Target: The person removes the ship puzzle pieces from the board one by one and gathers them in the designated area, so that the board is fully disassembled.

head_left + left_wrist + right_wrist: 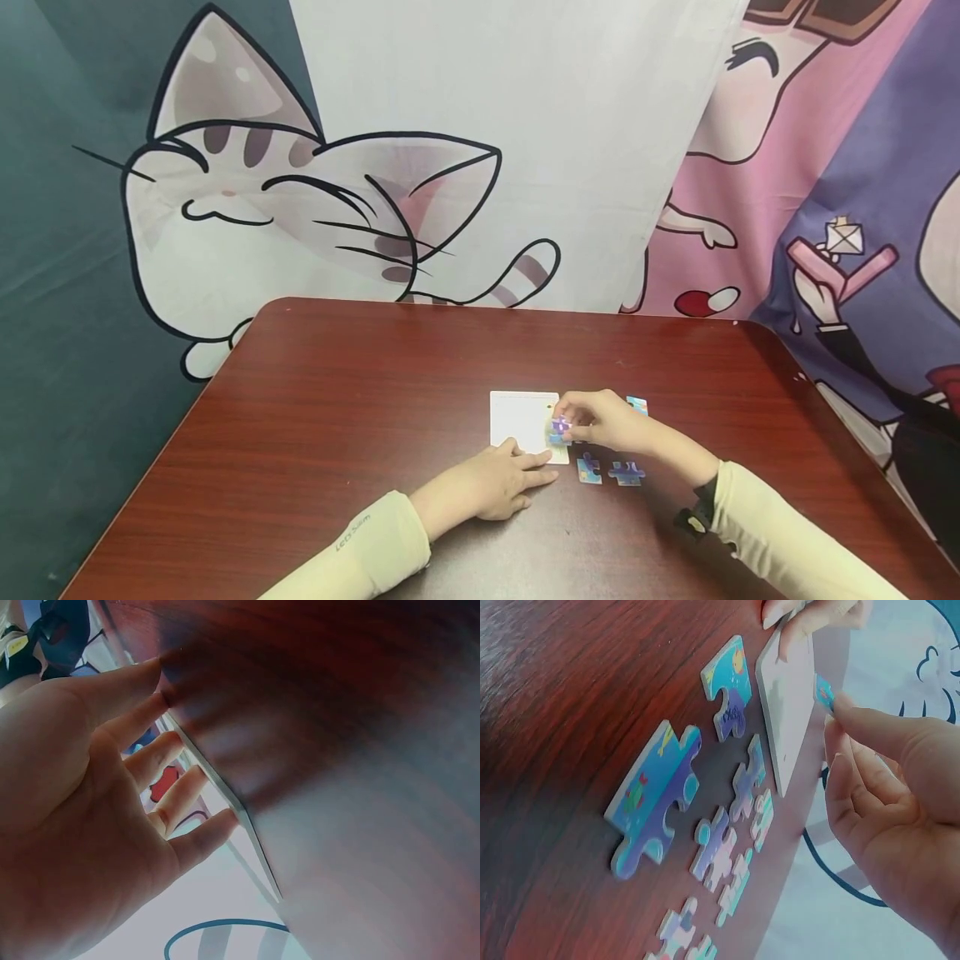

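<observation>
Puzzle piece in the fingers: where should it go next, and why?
Probably down onto the white board. The right hand pinches the puzzle piece just above the board's near corner, while the left hand rests flat, fingertips steadying the board's edge.

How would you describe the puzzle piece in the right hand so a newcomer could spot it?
On the red-brown table lies a white board. At its right edge, the right hand pinches a small blue-purple puzzle piece, the only one lifted off the table.
</observation>
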Demonstrator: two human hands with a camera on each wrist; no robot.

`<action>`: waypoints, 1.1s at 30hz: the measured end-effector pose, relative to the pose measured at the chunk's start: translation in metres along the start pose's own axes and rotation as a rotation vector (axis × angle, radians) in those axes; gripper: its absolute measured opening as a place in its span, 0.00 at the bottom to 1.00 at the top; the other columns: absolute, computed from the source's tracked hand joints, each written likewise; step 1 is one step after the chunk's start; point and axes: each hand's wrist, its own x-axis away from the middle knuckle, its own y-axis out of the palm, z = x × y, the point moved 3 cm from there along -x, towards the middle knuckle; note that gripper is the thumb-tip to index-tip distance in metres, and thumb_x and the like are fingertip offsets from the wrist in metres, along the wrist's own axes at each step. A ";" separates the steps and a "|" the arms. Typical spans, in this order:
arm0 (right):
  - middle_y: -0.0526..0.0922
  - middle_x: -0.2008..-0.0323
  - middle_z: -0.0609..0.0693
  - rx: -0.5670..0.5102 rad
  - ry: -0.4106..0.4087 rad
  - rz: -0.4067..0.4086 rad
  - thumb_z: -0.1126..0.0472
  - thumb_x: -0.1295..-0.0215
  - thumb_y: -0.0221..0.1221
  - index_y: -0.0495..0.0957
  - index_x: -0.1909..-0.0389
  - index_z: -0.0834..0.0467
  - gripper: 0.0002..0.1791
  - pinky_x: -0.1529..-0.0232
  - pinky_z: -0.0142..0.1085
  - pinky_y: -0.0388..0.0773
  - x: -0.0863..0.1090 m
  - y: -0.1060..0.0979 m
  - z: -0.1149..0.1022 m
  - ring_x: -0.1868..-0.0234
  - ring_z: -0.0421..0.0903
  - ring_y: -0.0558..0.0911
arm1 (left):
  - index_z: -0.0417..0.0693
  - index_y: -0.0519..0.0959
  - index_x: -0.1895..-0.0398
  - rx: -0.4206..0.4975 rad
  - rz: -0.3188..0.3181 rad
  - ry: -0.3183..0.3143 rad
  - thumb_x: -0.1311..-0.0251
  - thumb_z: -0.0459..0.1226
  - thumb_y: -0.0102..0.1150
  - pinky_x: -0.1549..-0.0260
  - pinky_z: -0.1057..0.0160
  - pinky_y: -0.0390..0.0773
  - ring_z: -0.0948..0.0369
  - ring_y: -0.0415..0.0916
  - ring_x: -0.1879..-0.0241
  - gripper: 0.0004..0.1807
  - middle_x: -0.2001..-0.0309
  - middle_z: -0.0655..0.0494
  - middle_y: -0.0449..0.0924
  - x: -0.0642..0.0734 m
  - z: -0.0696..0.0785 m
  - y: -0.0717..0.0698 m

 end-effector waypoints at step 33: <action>0.80 0.71 0.38 0.074 0.108 0.073 0.63 0.50 0.68 0.77 0.60 0.52 0.16 0.66 0.32 0.78 0.069 -0.024 0.031 0.69 0.33 0.76 | 0.74 0.59 0.32 0.063 -0.027 -0.026 0.36 0.52 0.49 0.47 0.63 0.70 0.64 0.60 0.41 0.28 0.29 0.72 0.49 -0.006 -0.001 0.001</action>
